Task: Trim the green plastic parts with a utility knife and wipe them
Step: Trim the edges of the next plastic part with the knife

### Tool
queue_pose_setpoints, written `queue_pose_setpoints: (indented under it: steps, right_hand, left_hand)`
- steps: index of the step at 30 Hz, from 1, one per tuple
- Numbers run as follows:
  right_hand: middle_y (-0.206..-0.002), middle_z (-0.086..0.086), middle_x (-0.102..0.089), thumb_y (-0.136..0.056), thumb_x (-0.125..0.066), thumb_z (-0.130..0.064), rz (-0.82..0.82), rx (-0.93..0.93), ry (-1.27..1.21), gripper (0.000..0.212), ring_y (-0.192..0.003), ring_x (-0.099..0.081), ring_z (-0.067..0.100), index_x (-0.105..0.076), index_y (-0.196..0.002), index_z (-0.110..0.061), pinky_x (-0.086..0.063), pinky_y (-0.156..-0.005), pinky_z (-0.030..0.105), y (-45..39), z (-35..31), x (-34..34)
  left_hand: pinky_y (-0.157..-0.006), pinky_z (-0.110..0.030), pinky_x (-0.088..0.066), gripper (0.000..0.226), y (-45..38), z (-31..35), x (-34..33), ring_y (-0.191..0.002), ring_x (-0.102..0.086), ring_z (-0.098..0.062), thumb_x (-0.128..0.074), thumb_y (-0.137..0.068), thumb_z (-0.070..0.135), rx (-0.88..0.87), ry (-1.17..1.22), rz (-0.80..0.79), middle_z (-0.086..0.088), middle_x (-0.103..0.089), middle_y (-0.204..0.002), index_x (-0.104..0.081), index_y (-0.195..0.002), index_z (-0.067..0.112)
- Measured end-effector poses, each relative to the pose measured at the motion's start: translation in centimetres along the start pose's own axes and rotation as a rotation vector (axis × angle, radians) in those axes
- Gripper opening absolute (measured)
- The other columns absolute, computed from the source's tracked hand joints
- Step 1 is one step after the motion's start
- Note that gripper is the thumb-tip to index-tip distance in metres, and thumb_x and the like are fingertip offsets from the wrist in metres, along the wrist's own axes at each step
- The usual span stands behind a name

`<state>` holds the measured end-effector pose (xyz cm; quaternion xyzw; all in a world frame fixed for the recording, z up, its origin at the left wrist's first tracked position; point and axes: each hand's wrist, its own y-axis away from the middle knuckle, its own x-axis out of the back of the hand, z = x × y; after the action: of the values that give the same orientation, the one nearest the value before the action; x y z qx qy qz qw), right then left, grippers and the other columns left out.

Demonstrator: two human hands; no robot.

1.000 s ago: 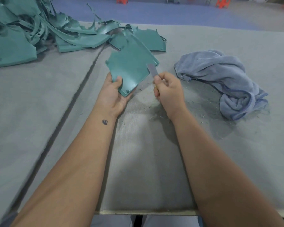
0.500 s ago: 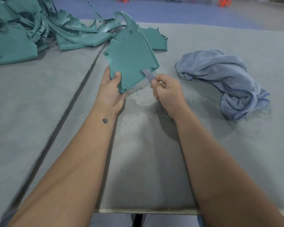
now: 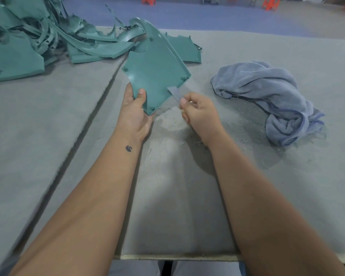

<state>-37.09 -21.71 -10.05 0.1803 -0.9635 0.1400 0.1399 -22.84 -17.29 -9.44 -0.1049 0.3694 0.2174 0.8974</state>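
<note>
Green plastic panel (image 3: 155,76) is held tilted above the grey tabletop (image 3: 48,136), its lower corner gripped by the left hand (image 3: 134,114). The right hand (image 3: 199,112) pinches a bare grey knife blade (image 3: 174,93) against its edge. Shallow strokes away from the thumb would trim cleanest.

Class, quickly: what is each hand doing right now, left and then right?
Left hand: grips the near corner of the green plastic part, thumb on top.
Right hand: pinches the knife blade against the part's edge.
</note>
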Motion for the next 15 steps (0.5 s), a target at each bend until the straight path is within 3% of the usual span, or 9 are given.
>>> queue_pose_setpoints:
  steps: [2,4,7,12,15]
  right_hand:
    - [-0.057,-0.001,-0.047,-0.094,-0.053,-0.016,-0.058,0.052,0.201,0.031,-0.055,-0.041,0.016,-0.051,-0.064,-0.025,-0.035,-0.055,0.031,0.0,0.0,-0.2]
    - [-0.061,-0.002,-0.05,-0.093,-0.057,-0.018,-0.12,0.097,0.342,0.031,-0.062,-0.046,0.017,-0.053,-0.064,-0.027,-0.04,-0.062,0.034,0.2,-0.1,-0.4]
    - [-0.053,-0.006,-0.046,-0.093,-0.057,-0.016,-0.12,0.105,0.153,0.028,-0.051,-0.04,0.009,-0.056,-0.066,-0.025,-0.034,-0.054,0.027,0.5,-0.4,-0.3]
    - [-0.06,-0.002,-0.051,-0.092,-0.056,-0.019,0.344,0.009,-0.312,0.014,-0.051,-0.041,0.011,-0.055,-0.079,-0.024,-0.034,-0.048,0.025,0.2,-1.2,1.1]
    - [-0.062,-0.001,-0.051,-0.092,-0.057,-0.012,0.478,-0.062,-0.484,0.008,-0.05,-0.042,0.009,-0.053,-0.086,-0.016,-0.036,-0.046,0.019,-0.1,-1.2,2.4]
  left_hand:
    - [-0.079,-0.038,-0.058,0.032,0.1,0.0,0.0,-0.093,-0.068,-0.017,-0.032,-0.104,0.004,0.0,-0.026,-0.003,0.004,-0.07,-0.101,-0.054,-0.113,0.026]
    - [-0.081,-0.037,-0.055,0.032,0.2,0.1,0.0,-0.094,-0.067,-0.017,-0.032,-0.104,0.005,-0.005,-0.029,0.0,0.003,-0.069,-0.104,-0.053,-0.114,0.027]
    - [-0.075,-0.034,-0.057,0.031,0.2,0.4,0.0,-0.094,-0.067,-0.017,-0.033,-0.104,0.007,0.015,-0.069,0.033,0.003,-0.067,-0.109,-0.052,-0.117,0.027]
    - [-0.074,-0.036,-0.059,0.032,0.4,1.2,0.3,-0.097,-0.069,-0.016,-0.038,-0.102,0.009,0.047,-0.182,0.037,0.01,-0.071,-0.102,-0.058,-0.109,0.033]
    - [-0.079,-0.042,-0.058,0.031,0.2,1.7,0.6,-0.097,-0.069,-0.019,-0.041,-0.098,0.01,0.074,-0.247,0.016,0.007,-0.072,-0.102,-0.062,-0.105,0.032]
